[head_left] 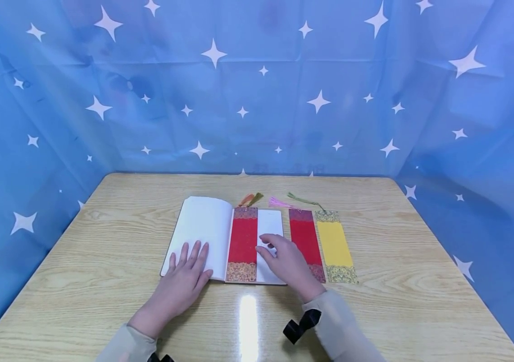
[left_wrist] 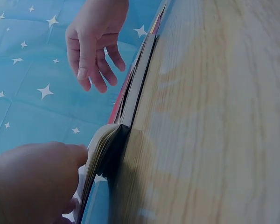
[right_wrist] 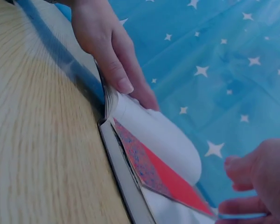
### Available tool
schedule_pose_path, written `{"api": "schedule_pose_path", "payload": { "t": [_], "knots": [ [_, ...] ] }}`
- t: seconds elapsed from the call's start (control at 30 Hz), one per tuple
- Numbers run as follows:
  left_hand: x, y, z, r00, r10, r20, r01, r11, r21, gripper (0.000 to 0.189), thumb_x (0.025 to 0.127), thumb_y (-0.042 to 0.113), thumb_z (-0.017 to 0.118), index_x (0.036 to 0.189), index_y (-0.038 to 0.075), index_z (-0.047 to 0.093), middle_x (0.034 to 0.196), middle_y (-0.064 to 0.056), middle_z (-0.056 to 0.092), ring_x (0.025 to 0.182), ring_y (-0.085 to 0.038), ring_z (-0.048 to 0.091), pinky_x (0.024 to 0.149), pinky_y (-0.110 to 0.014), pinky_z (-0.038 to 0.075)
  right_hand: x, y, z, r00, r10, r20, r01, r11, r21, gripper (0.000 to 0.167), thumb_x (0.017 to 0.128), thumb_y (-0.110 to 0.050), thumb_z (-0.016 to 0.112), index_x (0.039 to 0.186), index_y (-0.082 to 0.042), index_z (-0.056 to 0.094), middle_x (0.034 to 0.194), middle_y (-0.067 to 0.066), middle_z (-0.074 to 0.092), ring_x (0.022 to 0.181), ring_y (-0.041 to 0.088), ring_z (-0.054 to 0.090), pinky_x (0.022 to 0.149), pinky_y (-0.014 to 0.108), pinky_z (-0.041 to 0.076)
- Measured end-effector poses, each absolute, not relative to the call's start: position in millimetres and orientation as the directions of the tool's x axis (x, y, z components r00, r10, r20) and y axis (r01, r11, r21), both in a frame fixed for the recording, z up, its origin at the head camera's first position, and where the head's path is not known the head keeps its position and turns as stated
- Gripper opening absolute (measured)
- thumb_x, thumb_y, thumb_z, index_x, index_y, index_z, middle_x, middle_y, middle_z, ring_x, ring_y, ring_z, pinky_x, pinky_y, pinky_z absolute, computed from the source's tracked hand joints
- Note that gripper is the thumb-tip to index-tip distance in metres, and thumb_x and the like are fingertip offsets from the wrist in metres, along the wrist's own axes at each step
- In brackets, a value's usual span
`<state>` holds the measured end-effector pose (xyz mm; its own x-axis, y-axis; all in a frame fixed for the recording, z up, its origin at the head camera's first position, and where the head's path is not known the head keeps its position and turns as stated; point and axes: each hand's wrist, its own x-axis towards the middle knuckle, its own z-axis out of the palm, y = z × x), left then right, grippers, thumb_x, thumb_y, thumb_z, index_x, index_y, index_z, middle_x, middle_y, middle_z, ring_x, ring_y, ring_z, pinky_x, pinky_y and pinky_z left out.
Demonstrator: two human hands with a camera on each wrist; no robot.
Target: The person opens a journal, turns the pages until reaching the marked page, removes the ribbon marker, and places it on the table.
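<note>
An open notebook [head_left: 207, 221] with blank white pages lies on the table. My left hand [head_left: 186, 281] rests flat on its left page, fingers spread; the left wrist view shows the pages bending up at the spine. Along the right page, beside the spine, lies a red bookmark [head_left: 243, 240] with patterned ends and orange and olive tassels. Over the right page hovers my right hand [head_left: 286, 259], fingers loosely bent, thumb and index finger apart with nothing between them. In the right wrist view, the red bookmark [right_wrist: 170, 179] lies apart from the right hand [right_wrist: 259, 184].
Right of the notebook lie a second red bookmark [head_left: 304, 234] with a pink tassel, partly behind the right hand, and a yellow bookmark [head_left: 335, 244] with a green tassel. The wooden table [head_left: 420, 301] is backed by a blue star-patterned curtain [head_left: 275, 130].
</note>
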<state>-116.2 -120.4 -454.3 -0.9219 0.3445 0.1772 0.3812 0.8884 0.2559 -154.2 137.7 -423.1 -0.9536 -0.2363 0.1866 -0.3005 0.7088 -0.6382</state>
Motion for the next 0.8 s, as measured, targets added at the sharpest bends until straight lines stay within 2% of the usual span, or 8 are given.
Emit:
{"api": "schedule_pose_path", "payload": {
  "t": [0.13,0.27,0.43,0.57,0.67,0.8],
  "knots": [
    [-116.8,-120.6,-455.5,-0.928,0.335,0.161,0.369,0.886,0.28,0.063,0.098,0.043,0.041,0.146,0.004,0.028,0.148,-0.018,0.025,0.135,-0.043,0.015,0.101,-0.066,0.015,-158.9,133.8,-421.6,-0.972,-0.204,0.119,-0.231,0.719,-0.656,0.04,0.088,-0.028,0.065,0.121,-0.006,0.06,0.111,0.008,0.062,0.097,0.022,0.059,0.08,0.037,0.051],
    [-116.5,-120.5,-455.3,-0.935,0.332,0.128,0.355,0.888,0.292,0.068,0.096,0.045,0.045,0.146,0.004,0.026,0.149,-0.019,0.023,0.135,-0.045,0.014,0.1,-0.067,0.016,-164.4,129.9,-421.8,-0.98,-0.181,0.083,-0.19,0.73,-0.657,0.042,0.087,-0.029,0.066,0.119,-0.003,0.059,0.105,0.009,0.062,0.089,0.021,0.059,0.074,0.033,0.052],
    [-115.1,-121.5,-453.7,-0.939,0.333,0.082,0.343,0.896,0.283,0.07,0.094,0.047,0.046,0.147,0.007,0.025,0.15,-0.019,0.02,0.134,-0.047,0.014,0.099,-0.069,0.016,-169.9,124.9,-421.2,-0.989,-0.144,0.034,-0.132,0.749,-0.65,0.045,0.086,-0.031,0.067,0.118,-0.001,0.058,0.102,0.011,0.06,0.088,0.022,0.058,0.072,0.034,0.052],
    [-115.1,-122.7,-453.9,-0.942,0.334,0.043,0.332,0.9,0.282,0.071,0.093,0.049,0.046,0.148,0.01,0.024,0.15,-0.02,0.019,0.134,-0.047,0.014,0.098,-0.069,0.017,-173.0,122.2,-420.7,-0.994,-0.104,-0.03,-0.057,0.738,-0.672,0.046,0.086,-0.032,0.067,0.117,0.0,0.058,0.095,0.01,0.058,0.079,0.02,0.055,0.064,0.03,0.05],
    [-115.1,-123.4,-454.5,-0.943,0.332,0.026,0.324,0.9,0.29,0.072,0.093,0.05,0.048,0.148,0.011,0.024,0.151,-0.019,0.019,0.134,-0.047,0.014,0.099,-0.069,0.017,-174.9,120.3,-420.7,-0.994,-0.079,-0.071,-0.009,0.727,-0.687,0.044,0.086,-0.032,0.066,0.114,0.001,0.058,0.087,0.007,0.057,0.071,0.018,0.052,0.059,0.029,0.047],
    [-114.1,-124.0,-453.6,-0.946,0.325,0.01,0.314,0.907,0.28,0.072,0.092,0.049,0.049,0.148,0.011,0.024,0.15,-0.02,0.02,0.134,-0.047,0.014,0.099,-0.069,0.016,-178.1,117.5,-420.5,-0.992,-0.06,-0.115,0.039,0.707,-0.706,0.035,0.087,-0.031,0.065,0.103,0.0,0.059,0.083,0.006,0.057,0.069,0.019,0.051,0.058,0.03,0.045]
  ]
}}
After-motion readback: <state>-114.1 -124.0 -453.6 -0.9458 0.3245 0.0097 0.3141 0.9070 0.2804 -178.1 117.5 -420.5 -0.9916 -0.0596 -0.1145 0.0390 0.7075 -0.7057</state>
